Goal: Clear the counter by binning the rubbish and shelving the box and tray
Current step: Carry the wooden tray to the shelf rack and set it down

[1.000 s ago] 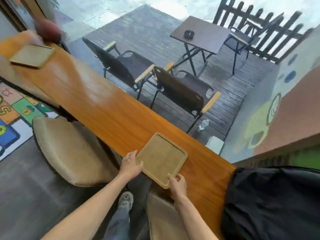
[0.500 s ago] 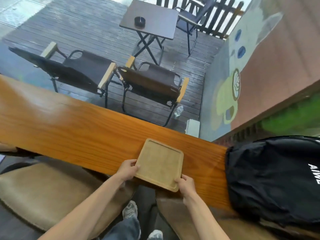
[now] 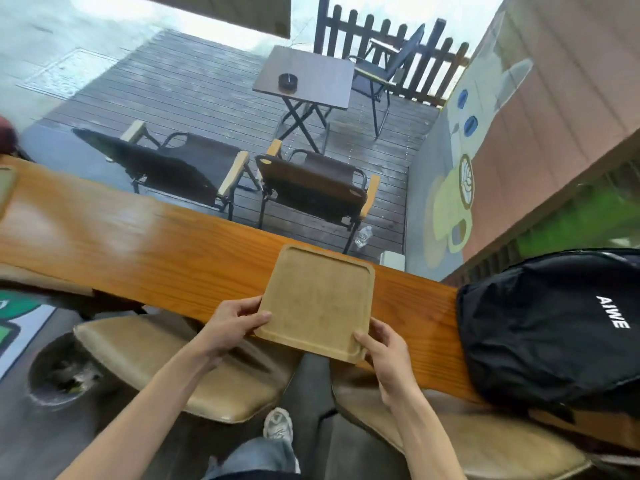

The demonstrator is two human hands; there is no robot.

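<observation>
- Right now the tray sits at the near edge of the long desk, its near side overhanging that edge toward the person, which suits a lift from both sides
- Each grip pinches a near corner: the left hand has its thumb laid over the rim and its fingers tucked below, and the right hand mirrors it at the opposite corner, so the load is shared and the tray should stay level
- Whether the far side is resting on the desk or already raised clear is hard to tell from this angle
- The tray is a pale, matt square of wood or fibreboard with rounded corners and a shallow raised lip around a flat, empty well; it looks light and rigid, and the lip gives the thumbs a ledge
- By contrast the desk is glossy orange-brown timber with a strong grain and a sheen that reflects the daylight, probably slick enough for the tray to slide
- A black backpack of soft, creased fabric with white lettering slumps on the desk well to the right, apart from the tray
- Below the desk edge are two padded tan stools with smooth rounded seats
- Neither rubbish nor box shows nearby, so I judge shelving the tray to be the step in hand
</observation>
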